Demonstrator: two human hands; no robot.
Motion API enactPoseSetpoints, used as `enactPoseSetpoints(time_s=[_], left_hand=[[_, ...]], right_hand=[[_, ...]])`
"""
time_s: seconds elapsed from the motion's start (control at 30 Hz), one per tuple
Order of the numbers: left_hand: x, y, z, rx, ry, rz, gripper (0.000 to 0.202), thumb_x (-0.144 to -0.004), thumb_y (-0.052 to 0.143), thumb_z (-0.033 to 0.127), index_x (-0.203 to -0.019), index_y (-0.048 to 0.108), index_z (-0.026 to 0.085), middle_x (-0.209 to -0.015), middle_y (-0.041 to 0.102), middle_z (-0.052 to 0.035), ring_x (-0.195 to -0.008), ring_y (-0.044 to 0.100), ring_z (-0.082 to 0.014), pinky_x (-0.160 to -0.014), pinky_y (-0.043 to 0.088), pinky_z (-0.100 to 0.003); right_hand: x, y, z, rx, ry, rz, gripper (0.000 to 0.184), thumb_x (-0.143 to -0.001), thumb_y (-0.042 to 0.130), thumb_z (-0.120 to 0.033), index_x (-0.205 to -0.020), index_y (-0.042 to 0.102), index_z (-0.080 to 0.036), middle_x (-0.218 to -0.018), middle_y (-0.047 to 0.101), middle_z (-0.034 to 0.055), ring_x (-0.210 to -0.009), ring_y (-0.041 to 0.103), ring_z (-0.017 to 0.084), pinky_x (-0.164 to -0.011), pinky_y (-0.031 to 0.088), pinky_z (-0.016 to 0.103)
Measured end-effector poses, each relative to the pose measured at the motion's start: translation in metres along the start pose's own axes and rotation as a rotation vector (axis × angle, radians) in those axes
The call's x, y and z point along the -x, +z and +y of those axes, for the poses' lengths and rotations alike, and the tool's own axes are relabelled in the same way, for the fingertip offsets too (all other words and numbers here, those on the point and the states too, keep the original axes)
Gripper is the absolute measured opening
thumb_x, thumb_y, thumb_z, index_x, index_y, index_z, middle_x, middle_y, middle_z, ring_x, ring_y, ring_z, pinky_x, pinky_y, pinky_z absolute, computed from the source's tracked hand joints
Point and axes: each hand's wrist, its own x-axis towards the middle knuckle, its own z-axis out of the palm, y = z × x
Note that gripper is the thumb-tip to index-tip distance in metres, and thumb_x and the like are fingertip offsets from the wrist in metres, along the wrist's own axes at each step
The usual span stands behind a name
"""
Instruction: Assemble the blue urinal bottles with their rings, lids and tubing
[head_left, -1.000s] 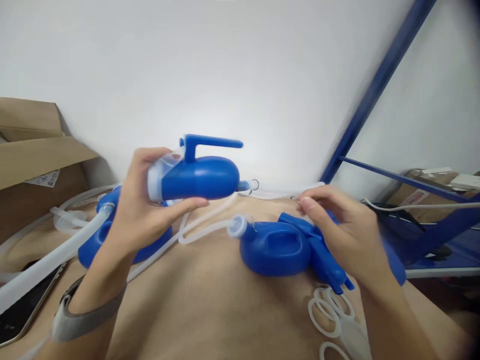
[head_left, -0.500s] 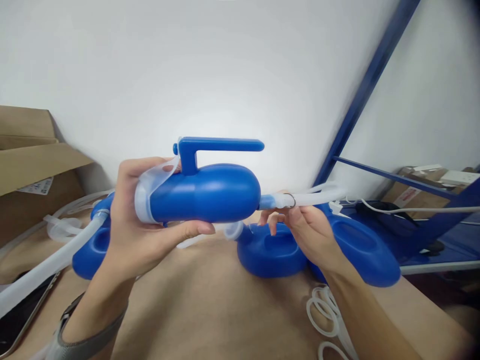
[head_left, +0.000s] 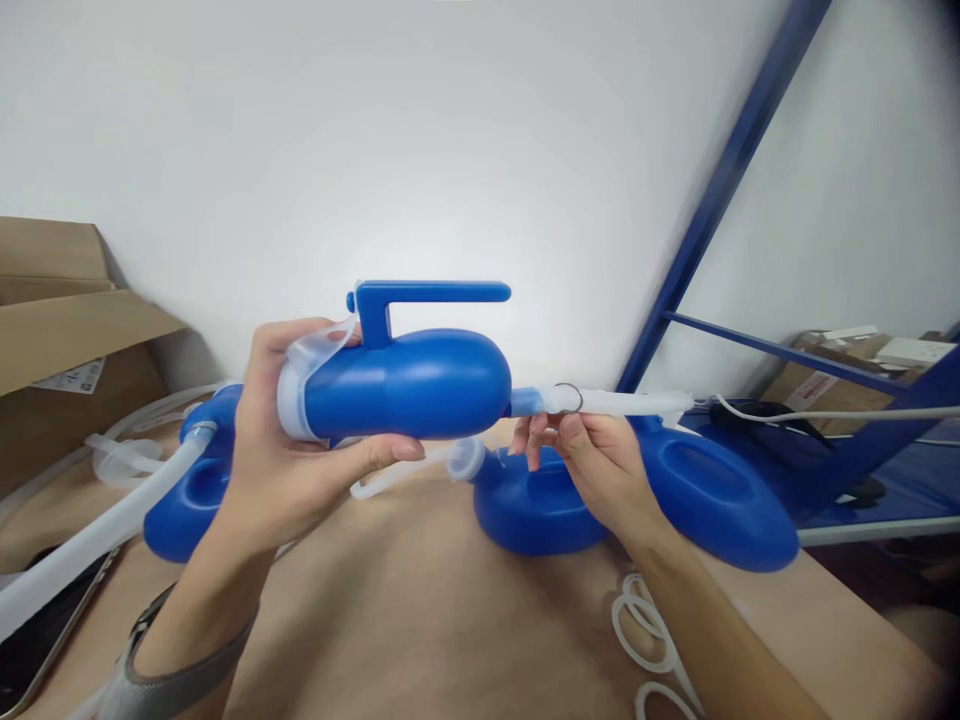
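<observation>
My left hand [head_left: 277, 450] is wrapped round the capped end of a blue handled urinal cup [head_left: 420, 380], held sideways above the table. A translucent cap [head_left: 294, 400] covers that end, its strap looped over the handle [head_left: 450, 292]. From the cup's rounded end, a narrow blue spout enters a white hose [head_left: 630, 402]. A thin wire hose clamp [head_left: 576, 393] circles the hose near the joint. My right hand [head_left: 600, 460] pinches from below at the clamp; its other fingers curl under the hose. Behind it sits a blue urinal bottle [head_left: 517, 515].
Another blue bottle [head_left: 727, 500] stands at right, and one more [head_left: 184, 520] at left with a thick hose [head_left: 97, 540]. Coiled tubing [head_left: 641, 625] lies on the table [head_left: 420, 620]. A cardboard box [head_left: 82, 330], a phone-like device [head_left: 45, 620] and a blue metal rack [head_left: 720, 210] flank it.
The cup's rounded end and my right hand, with the hose and clamp, have shifted slightly left. The hose now lies straighter to the right. Both hands keep their grip.
</observation>
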Motion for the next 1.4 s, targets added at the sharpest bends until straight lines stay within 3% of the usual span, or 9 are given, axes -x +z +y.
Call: enactPoseSetpoints(time_s=[0.1, 0.2, 0.5, 0.6, 0.73, 0.87, 1.03, 1.2, 1.4], left_hand=[[0.0, -0.001, -0.002, -0.011, -0.003, -0.023, 0.074, -0.06, 0.097, 0.051, -0.123, 0.061, 0.036, -0.121, 0.066, -0.0013, -0.103, 0.069, -0.0302, -0.08, 0.066, -0.041], [-0.001, -0.002, -0.005, -0.017, 0.014, -0.037, 0.074, -0.06, 0.097, 0.049, -0.124, 0.061, 0.037, -0.121, 0.064, -0.001, -0.104, 0.068, -0.0301, -0.08, 0.066, -0.04], [0.0, 0.001, -0.012, -0.067, 0.061, -0.033, 0.074, -0.061, 0.096, 0.047, -0.125, 0.061, 0.037, -0.123, 0.064, -0.0004, -0.11, 0.068, -0.0331, -0.085, 0.064, -0.046], [0.002, 0.008, -0.008, -0.026, 0.011, -0.035, 0.067, -0.065, 0.093, 0.042, -0.124, 0.061, 0.039, -0.122, 0.064, 0.0, -0.109, 0.068, -0.0307, -0.087, 0.064, -0.045], [0.004, 0.018, 0.001, -0.002, -0.098, -0.022, 0.059, -0.064, 0.095, 0.036, -0.114, 0.062, 0.034, -0.114, 0.067, -0.0019, -0.102, 0.07, -0.0284, -0.085, 0.064, -0.042], [0.005, 0.025, 0.004, 0.017, -0.184, -0.05, 0.057, -0.064, 0.095, 0.035, -0.11, 0.061, 0.032, -0.108, 0.069, -0.0014, -0.09, 0.072, -0.0248, -0.072, 0.064, -0.035], [0.008, 0.028, 0.004, 0.023, -0.175, -0.066, 0.06, -0.063, 0.095, 0.031, -0.113, 0.06, 0.033, -0.11, 0.069, -0.001, -0.091, 0.073, -0.0248, -0.073, 0.064, -0.036], [0.005, 0.023, 0.004, -0.025, -0.133, -0.022, 0.06, -0.064, 0.096, 0.036, -0.113, 0.062, 0.034, -0.114, 0.068, -0.0015, -0.104, 0.071, -0.0285, -0.088, 0.063, -0.042], [0.004, 0.02, 0.004, -0.028, -0.136, -0.058, 0.059, -0.067, 0.094, 0.047, -0.114, 0.061, 0.032, -0.114, 0.067, -0.0014, -0.101, 0.07, -0.0277, -0.083, 0.063, -0.042]], right_hand=[[-0.001, 0.0, 0.003, -0.036, 0.0, 0.039, 0.044, -0.097, 0.064, -0.06, -0.082, 0.074, -0.02, -0.082, 0.075, 0.0072, -0.073, 0.071, 0.021, -0.064, 0.059, 0.033], [-0.002, -0.002, 0.004, -0.03, -0.015, 0.039, 0.043, -0.096, 0.067, -0.058, -0.08, 0.077, -0.02, -0.082, 0.076, 0.0062, -0.075, 0.073, 0.02, -0.071, 0.061, 0.034], [-0.002, 0.005, -0.012, 0.215, -0.049, 0.101, 0.042, -0.098, 0.065, -0.054, -0.077, 0.077, -0.019, -0.079, 0.08, 0.006, -0.078, 0.077, 0.023, -0.073, 0.062, 0.033], [0.0, 0.009, -0.016, 0.302, -0.094, 0.139, 0.035, -0.098, 0.065, -0.044, -0.075, 0.076, -0.02, -0.075, 0.079, 0.0047, -0.073, 0.075, 0.022, -0.069, 0.061, 0.032], [0.002, 0.009, -0.018, 0.48, -0.154, 0.204, 0.028, -0.097, 0.064, -0.032, -0.075, 0.077, -0.021, -0.075, 0.08, 0.0041, -0.074, 0.075, 0.022, -0.07, 0.059, 0.032], [0.002, 0.01, -0.016, 0.539, -0.197, 0.21, 0.029, -0.098, 0.062, -0.028, -0.074, 0.075, -0.021, -0.076, 0.079, 0.0038, -0.073, 0.073, 0.021, -0.069, 0.056, 0.03], [0.002, 0.013, -0.016, 0.586, -0.191, 0.163, 0.026, -0.098, 0.063, -0.027, -0.075, 0.076, -0.022, -0.076, 0.079, 0.003, -0.072, 0.072, 0.02, -0.068, 0.054, 0.029], [0.001, 0.009, -0.015, 0.562, -0.195, 0.187, 0.027, -0.099, 0.061, -0.027, -0.077, 0.076, -0.021, -0.077, 0.08, 0.0036, -0.073, 0.073, 0.02, -0.069, 0.055, 0.029], [0.001, 0.008, -0.015, 0.613, -0.221, 0.162, 0.026, -0.098, 0.063, -0.024, -0.075, 0.075, -0.021, -0.075, 0.08, 0.0016, -0.07, 0.073, 0.018, -0.067, 0.053, 0.026]])
